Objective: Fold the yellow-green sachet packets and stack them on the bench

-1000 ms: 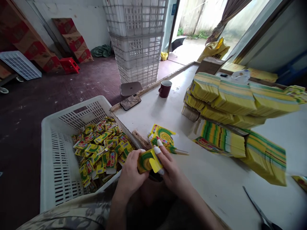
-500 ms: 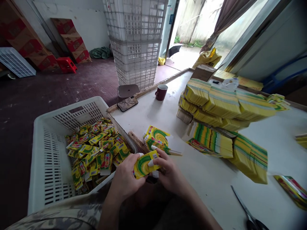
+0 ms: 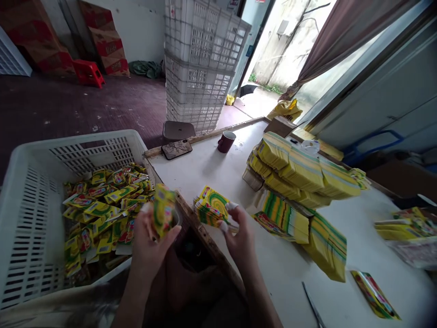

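Note:
My left hand point(image 3: 150, 246) grips a small yellow-green carton point(image 3: 164, 210), blurred by motion, above the near edge of the crate. At the table's edge lies a short stack of printed flat cartons point(image 3: 212, 203). The thumb and forefinger of my right hand point(image 3: 241, 232) pinch the right edge of a carton on this stack; whether it is lifted off the others I cannot tell. White covers sit on several fingertips. To my left, a white plastic crate point(image 3: 20, 182) holds a heap of similar yellow cartons point(image 3: 111, 200).
Bundled yellow cardboard stacks point(image 3: 293, 168) stand right of centre on the white table. A maroon mug point(image 3: 226, 142) and a phone point(image 3: 176, 149) lie toward its far left edge. Scissors point(image 3: 312, 303) and a colourful pack point(image 3: 373, 294) are at near right. Tall crates point(image 3: 198, 68) stand behind.
The left hand has swung left toward the crate with the carton. My right hand has let go of that carton and moved to the stack. The view has shifted.

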Action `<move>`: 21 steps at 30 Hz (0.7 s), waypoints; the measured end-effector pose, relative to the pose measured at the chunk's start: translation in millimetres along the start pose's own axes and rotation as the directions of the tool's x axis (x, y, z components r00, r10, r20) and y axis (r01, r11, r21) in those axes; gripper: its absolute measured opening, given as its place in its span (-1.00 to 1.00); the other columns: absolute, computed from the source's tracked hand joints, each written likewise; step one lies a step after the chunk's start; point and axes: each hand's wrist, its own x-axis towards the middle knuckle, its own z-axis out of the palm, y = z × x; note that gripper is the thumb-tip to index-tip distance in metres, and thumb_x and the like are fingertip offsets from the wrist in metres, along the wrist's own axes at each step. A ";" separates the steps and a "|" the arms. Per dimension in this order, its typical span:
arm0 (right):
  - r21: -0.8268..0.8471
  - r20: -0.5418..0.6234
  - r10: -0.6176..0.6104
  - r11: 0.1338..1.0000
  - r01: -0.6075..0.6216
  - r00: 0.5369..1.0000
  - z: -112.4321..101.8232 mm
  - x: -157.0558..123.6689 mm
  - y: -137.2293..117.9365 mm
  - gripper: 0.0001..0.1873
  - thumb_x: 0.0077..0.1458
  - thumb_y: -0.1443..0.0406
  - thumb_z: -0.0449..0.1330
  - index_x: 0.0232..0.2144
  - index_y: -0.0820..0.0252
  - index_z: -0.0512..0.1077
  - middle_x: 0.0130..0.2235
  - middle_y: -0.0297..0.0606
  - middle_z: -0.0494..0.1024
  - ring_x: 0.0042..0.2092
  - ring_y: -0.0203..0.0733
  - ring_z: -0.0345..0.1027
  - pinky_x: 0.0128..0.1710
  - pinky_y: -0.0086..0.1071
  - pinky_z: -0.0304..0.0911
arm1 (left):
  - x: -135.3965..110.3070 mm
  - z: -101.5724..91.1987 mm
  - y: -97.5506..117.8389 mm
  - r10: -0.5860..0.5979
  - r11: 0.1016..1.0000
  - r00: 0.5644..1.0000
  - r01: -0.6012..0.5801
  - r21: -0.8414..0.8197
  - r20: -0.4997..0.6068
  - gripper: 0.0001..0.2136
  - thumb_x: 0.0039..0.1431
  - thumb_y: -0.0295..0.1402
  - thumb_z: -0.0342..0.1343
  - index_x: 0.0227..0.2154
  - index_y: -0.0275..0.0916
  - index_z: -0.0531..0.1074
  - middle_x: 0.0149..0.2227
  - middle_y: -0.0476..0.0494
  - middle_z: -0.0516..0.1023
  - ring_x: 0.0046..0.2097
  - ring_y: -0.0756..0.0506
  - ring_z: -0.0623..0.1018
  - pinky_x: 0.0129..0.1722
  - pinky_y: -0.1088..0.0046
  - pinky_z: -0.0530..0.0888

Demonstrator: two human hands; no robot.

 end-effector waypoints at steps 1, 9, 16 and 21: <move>-0.125 -0.041 0.011 0.992 -0.016 0.999 -1.0 5.5 5.3 -0.59 0.09 0.31 0.12 0.01 0.22 0.24 -0.07 -0.03 0.44 -0.04 0.05 0.32 -0.03 -0.03 0.26 | 3.4 -0.2 -2.7 0.013 0.999 0.990 -0.006 0.049 -0.143 -0.20 -0.14 -0.11 0.30 0.13 -0.25 0.06 0.16 -0.37 0.21 0.15 -0.35 0.32 0.09 0.04 0.32; -0.363 -0.015 -0.041 0.931 0.033 0.999 4.9 11.7 19.9 -0.51 -0.04 0.52 -0.02 -0.01 0.22 0.25 -0.22 -0.11 0.45 -0.13 0.02 0.28 -0.09 -0.07 0.25 | -6.7 17.1 -13.1 -0.004 0.999 0.999 0.006 -0.045 0.044 -0.36 0.04 -0.20 0.21 0.15 -0.20 0.09 0.21 -0.34 0.20 0.23 -0.24 0.23 0.15 0.08 0.27; -0.338 0.023 -0.028 0.940 0.034 0.999 0.9 18.5 18.0 -0.48 -0.12 0.54 0.00 -0.05 0.24 0.26 -0.19 -0.08 0.45 -0.11 0.04 0.29 -0.07 -0.05 0.22 | -13.9 25.4 -10.6 -0.081 0.983 0.984 0.106 -0.152 0.161 -0.48 0.02 -0.14 0.20 0.03 -0.21 0.25 0.06 -0.29 0.41 0.12 -0.23 0.38 0.05 0.15 0.38; -0.259 -0.020 -0.001 0.966 -0.004 1.000 -0.9 22.2 17.9 -0.42 -0.14 0.52 0.02 0.02 0.26 0.14 -0.25 -0.15 0.39 -0.18 -0.02 0.32 -0.15 -0.10 0.29 | -15.0 27.1 -14.9 -0.076 0.982 0.970 0.112 -0.150 0.229 -0.50 0.05 -0.15 0.19 0.03 -0.21 0.26 0.06 -0.30 0.41 0.10 -0.21 0.40 0.05 0.12 0.37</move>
